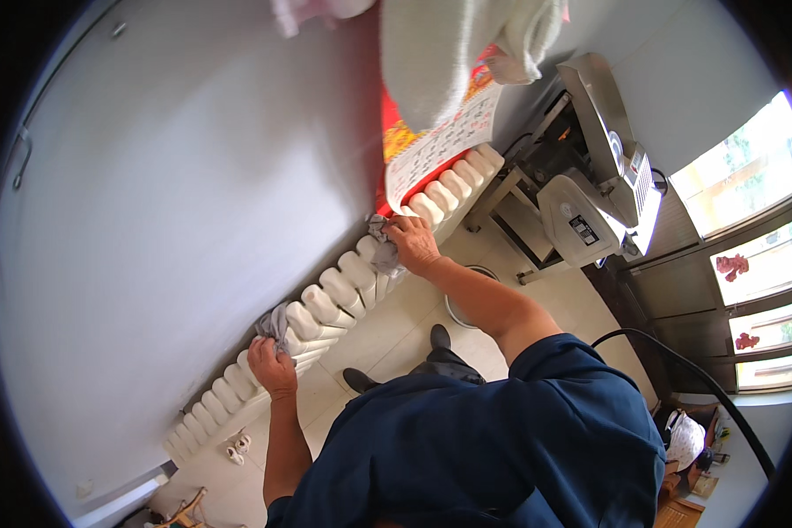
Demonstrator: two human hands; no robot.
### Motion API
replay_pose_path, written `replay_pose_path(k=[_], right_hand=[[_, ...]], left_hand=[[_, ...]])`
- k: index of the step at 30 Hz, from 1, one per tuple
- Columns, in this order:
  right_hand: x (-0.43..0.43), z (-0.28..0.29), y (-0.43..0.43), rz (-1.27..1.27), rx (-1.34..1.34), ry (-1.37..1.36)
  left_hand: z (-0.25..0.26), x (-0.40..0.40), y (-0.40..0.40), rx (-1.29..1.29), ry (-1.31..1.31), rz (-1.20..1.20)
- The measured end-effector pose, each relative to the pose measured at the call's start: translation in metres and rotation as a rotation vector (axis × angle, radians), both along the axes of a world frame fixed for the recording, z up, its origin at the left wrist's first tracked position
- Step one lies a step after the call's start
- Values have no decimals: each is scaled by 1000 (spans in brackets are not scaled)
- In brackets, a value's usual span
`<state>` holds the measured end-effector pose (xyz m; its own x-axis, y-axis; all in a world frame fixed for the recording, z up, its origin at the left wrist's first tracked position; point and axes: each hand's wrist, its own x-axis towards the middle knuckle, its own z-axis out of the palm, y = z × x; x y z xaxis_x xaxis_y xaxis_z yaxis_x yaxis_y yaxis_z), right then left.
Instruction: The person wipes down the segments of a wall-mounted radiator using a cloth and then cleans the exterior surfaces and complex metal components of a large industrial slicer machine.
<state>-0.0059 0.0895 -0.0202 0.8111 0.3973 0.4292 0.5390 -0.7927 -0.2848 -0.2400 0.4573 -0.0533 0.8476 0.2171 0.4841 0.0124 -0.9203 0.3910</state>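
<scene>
A white sectional radiator (pixel 338 290) runs diagonally along the wall in front of me. My left hand (pixel 274 366) grips a crumpled grey cloth (pixel 274 325) on the top of the radiator's lower-left half. Farther up the radiator, my right hand (pixel 412 244) holds grey cloth (pixel 387 256) bunched over the section tops. Whether these are two cloths or the ends of one passing behind the radiator, I cannot tell. Just beyond my right hand, the curled lower corner of a wall calendar (pixel 445 135) reaches down to the radiator top.
Pale fabric (pixel 429 59) hangs over the calendar. A metal machine on a wheeled stand (pixel 584 218) stands at the right, near a door with glass panes (pixel 759 270). A round basin (pixel 459 310) sits on the floor behind my right forearm. Small shoes (pixel 239 449) lie by the radiator's left end.
</scene>
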Motion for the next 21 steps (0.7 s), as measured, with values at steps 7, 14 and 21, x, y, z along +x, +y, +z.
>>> replay_pose_path(k=[7,14,21], right_hand=[[56,-1,-90,75,48,42],[147,7,-165,-369,20,210],[151,-7,-148,-505,68,73]], left_hand=[[-17,2,3,17,35,159],[-6,3,7,40,191,272],[10,23,-5,91,315,345]])
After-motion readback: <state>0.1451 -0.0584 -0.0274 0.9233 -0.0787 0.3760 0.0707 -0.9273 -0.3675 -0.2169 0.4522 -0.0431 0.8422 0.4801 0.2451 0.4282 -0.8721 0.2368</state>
